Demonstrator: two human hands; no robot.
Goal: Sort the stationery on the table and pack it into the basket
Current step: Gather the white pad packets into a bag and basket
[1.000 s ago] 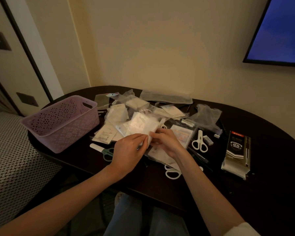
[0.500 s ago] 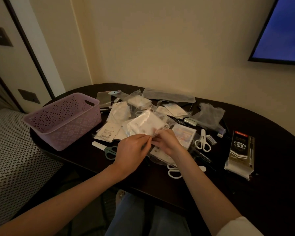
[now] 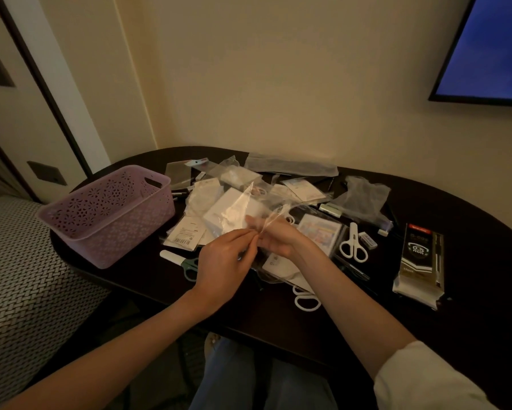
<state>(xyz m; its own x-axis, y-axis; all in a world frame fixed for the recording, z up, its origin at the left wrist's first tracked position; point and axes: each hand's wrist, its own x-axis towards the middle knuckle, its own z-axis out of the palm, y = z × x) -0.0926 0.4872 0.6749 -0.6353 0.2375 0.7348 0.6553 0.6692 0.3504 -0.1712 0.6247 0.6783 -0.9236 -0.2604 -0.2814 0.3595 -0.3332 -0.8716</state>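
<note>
Right of the lilac basket, both hands met over the heap of packets: the left hand and right hand each pinched shut on one clear plastic sleeve, lifted just above the pile. By my reading the sorting had barely begun; the basket's visible inside looked empty, and everything remained on the dark table. Further right of the basket lay white scissors, an eraser and a pen pack. Overlapping, slippery bags cluttered the reach towards the basket.
</note>
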